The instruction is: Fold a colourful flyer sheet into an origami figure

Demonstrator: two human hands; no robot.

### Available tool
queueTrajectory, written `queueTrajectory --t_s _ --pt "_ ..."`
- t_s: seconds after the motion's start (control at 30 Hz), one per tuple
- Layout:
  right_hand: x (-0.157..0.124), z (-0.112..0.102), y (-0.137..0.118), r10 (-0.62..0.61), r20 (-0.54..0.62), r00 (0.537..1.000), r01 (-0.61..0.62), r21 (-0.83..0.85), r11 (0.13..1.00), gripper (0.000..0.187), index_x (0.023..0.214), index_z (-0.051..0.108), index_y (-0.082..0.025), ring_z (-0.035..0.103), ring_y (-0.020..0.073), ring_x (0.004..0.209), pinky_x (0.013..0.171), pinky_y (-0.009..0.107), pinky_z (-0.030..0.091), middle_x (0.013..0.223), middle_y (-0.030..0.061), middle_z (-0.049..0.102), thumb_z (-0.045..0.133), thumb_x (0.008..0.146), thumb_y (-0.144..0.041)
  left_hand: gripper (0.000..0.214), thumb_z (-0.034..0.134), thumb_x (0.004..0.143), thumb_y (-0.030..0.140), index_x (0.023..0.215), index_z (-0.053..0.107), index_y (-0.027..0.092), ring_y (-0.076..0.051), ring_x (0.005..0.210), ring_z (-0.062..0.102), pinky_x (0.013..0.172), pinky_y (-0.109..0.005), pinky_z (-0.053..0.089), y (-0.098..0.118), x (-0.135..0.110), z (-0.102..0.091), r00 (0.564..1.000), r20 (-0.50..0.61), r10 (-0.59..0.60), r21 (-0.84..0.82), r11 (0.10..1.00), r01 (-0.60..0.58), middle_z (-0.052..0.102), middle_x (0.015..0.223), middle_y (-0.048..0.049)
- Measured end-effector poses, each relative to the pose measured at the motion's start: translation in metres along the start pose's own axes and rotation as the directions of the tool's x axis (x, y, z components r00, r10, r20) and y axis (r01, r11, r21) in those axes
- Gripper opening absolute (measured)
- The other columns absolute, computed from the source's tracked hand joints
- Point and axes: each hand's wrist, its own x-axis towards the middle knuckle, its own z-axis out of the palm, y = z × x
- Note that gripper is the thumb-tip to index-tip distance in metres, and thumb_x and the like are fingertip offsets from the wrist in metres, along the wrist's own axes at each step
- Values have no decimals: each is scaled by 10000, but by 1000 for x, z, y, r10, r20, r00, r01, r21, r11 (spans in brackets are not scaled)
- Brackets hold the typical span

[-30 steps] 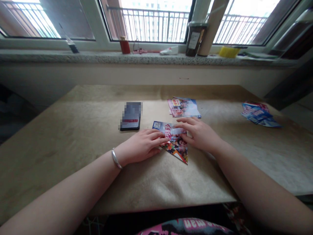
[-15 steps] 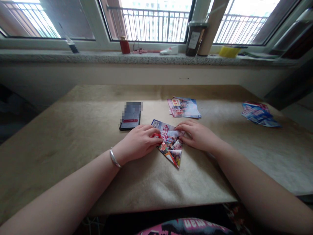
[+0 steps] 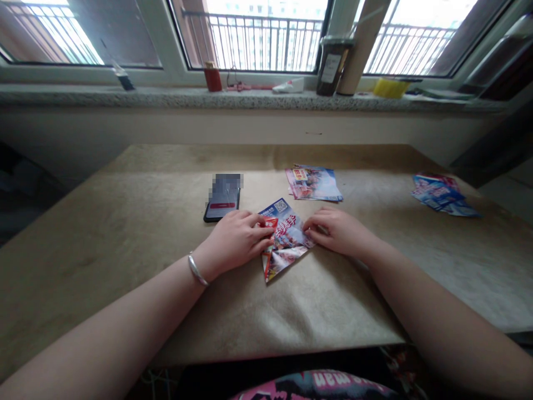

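From where I stand, the folded flyer (image 3: 287,233) lies flat on the table (image 3: 125,250), right between the two hands: at three o'clock from the left hand (image 3: 238,239), at nine from the right hand (image 3: 339,232). Neither is nearer, since both touch it, though the left covers more. Its long axis seems to run from just past twelve to just past six, pointed end toward the person; the edge under the left fingers is hidden.

The right grip is narrow, fingertips bunched at the three o'clock corner. The left fingers lie over a red flap (image 3: 270,223); whether they pinch it I can't tell.

The paper is glossy, blue and pink with bold lettering, a QR square (image 3: 280,206) near twelve and a pale, light-catching fold toward six.
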Motion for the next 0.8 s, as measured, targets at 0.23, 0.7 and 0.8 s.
queueTrajectory --t_s 0.23,0.7,0.8 --pt "2 1 -1 -44 -16 999 44 21 999 224 1002 711 -206 601 173 851 783 298 473 876 59 681 543 860 -251 641 385 920 575 1400 379 151 -287 1304 372 1085 -451 254 4 -7 6 999 13 -42 141 989 40 449 1410 -116" --pt "1 6 3 -135 -22 991 136 76 988 243 996 692 -218 583 180 885 798 318 474 941 64 633 643 760 -190 374 442 949 349 1263 525 163 -240 1146 522 965 -392 445 3 -6 9 1000 1 -31 47 998 31 561 1247 -114" --pt "1 5 3 -156 -32 987 157 24 987 168 917 693 -222 582 177 875 790 316 475 921 56 630 602 785 -173 422 433 949 378 1309 491 167 -239 1248 456 1043 -399 389 2 -5 10 1000 -1 -7 18 1000 7 521 1342 -97"
